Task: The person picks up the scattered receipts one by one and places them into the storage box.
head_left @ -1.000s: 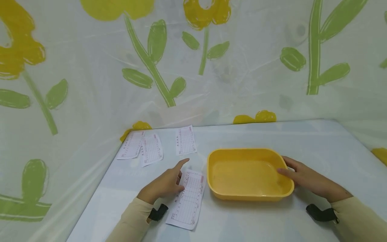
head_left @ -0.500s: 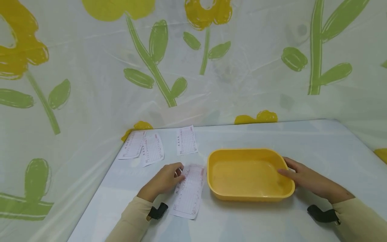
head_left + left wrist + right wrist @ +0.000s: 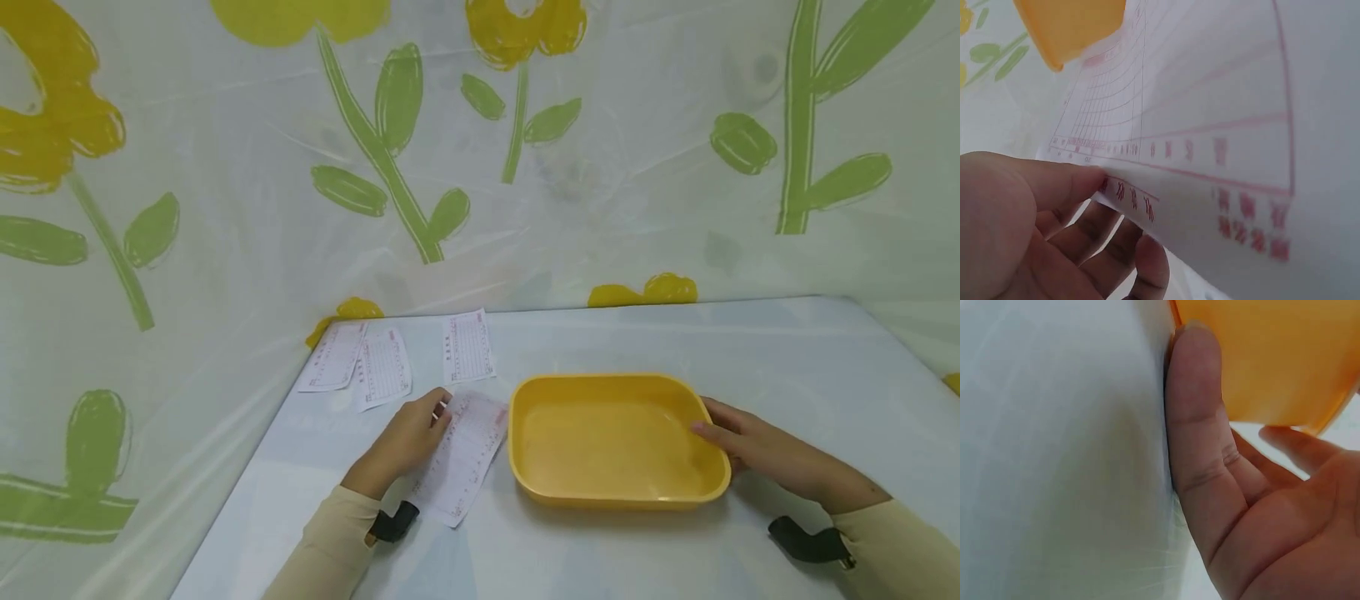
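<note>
Head view sets your left hand at the long edge of a printed paper slip, which lies aslant just beside the left end of a yellow plastic basin; whether paper and rim touch, you cannot tell from above. Your right hand grips the basin's right end, thumb over the rim, the other fingers mostly hidden outside it.

Left wrist view gives you what the head view hides: your thumb presses on the slip's printed face and curled fingers sit behind the sheet, pinching it. You also see red ruled columns and characters, with the paper bowed. Right wrist view shows your bent fingers against the basin's outer wall, low beside the white cloth.

You face a table covered in pale cloth. Three more slips lie near its far left: two close together, one at the corner and its neighbour, and a third nearer the middle. Behind hangs a white curtain with yellow flowers and green leaves. Your sleeves are cream.
</note>
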Tool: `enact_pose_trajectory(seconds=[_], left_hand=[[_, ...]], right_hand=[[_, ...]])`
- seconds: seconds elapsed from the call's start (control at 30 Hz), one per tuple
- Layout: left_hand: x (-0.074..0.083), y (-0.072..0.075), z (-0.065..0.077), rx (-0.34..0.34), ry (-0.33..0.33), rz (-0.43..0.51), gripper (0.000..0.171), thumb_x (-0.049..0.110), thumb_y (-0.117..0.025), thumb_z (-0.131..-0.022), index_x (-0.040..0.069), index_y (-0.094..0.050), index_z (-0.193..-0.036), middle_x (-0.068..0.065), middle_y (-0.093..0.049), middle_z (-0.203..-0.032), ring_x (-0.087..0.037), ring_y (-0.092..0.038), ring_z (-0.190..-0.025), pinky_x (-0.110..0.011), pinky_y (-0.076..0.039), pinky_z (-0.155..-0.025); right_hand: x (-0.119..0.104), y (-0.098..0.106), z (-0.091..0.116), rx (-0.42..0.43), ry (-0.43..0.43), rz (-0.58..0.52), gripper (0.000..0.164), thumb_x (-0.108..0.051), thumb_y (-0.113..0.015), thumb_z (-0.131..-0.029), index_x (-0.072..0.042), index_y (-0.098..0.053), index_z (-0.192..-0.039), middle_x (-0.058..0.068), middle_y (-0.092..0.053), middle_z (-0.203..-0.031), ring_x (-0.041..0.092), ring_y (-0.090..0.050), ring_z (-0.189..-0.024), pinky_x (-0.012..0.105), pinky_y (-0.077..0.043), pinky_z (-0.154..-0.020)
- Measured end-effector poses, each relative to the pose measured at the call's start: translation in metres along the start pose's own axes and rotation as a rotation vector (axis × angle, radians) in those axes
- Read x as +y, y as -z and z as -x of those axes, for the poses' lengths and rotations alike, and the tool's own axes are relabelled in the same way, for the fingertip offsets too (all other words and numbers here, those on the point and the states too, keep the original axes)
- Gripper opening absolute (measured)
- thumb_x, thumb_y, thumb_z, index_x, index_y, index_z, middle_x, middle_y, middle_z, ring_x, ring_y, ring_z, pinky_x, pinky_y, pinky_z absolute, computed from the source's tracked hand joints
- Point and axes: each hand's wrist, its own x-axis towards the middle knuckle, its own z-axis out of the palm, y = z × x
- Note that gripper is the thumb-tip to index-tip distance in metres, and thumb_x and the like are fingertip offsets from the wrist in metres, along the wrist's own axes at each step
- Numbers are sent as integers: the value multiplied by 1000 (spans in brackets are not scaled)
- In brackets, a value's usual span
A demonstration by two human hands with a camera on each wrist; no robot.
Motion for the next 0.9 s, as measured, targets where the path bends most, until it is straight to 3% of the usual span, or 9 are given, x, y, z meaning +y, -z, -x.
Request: enact_pose_trajectory(seconds=[0.13,0.27,0.5,0.63,0.73,0.9], left_hand=[[3,4,0,46,20,6,23,9,-55,-101,9,-58,-123,-9,-67,-107,-15,-60,-81,-29,-53,-67],[7,9,-1,102,3,18,24,9,-52,-102,10,-57,-125,-10,-66,-109,-16,-60,-82,-30,-53,-69],[7,19,0,203,-31,54,31,9,-46,-104,7,-52,-134,-13,-66,-112,-22,-64,-92,-36,-55,-77],[8,27,2,286,-43,84,34,10,-47,-103,6,-50,-137,-14,-64,-116,-24,-62,-98,-38,-54,-81],[15,34,3,338,-85,96,34,9,-48,-103,6,-49,-137,-14,-64,-116,-24,-61,-96,-36,-53,-79],[38,40,-2,376,-211,95,33,6,-48,-103,7,-51,-135,-14,-66,-111,-23,-62,-92,-34,-54,-75]], right_hand=[[3,4,2,-28,-14,-1,72,-41,-36,-108,-6,-2,-161,30,-29,-157,17,-60,-108,30,-54,-82],[6,9,2,-56,-6,-21,71,-40,-35,-108,-7,0,-161,27,-38,-152,17,-63,-104,28,-54,-83],[8,10,3,-76,-13,-6,71,-42,-34,-109,-9,1,-161,28,-24,-160,17,-63,-110,23,-52,-84],[10,9,1,-78,-11,12,70,-42,-33,-108,-10,0,-161,25,-38,-154,18,-64,-105,22,-51,-83],[9,8,0,-82,1,8,70,-41,-33,-109,-8,0,-161,21,-47,-147,19,-65,-101,24,-52,-82],[8,9,1,-82,8,-3,70,-40,-34,-109,-6,0,-161,22,-47,-147,18,-65,-100,25,-53,-82]])
